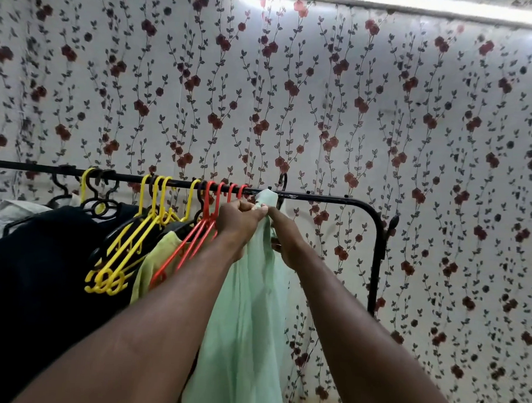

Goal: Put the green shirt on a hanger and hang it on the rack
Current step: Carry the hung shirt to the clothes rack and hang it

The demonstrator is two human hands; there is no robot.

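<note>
Both forearms reach up from the bottom edge, and between them hangs the green shirt (247, 316), a pale mint sheer thing dropping out of frame. The left hand (238, 220) is pinched shut on the shirt's top edge right under the rail, and the right hand (282, 241) is closed on the fabric just beside it, so the hands are practically touching. A black hanger (283, 187) (only its hook shows above the shirt) is hooked over the rack (376, 236). Left of the hands are red hangers (207, 217), then yellow hangers (128, 244), a yellow-green top (157, 257) and a black garment (36, 267). Behind it all is floral wallpaper (293, 96).
</note>
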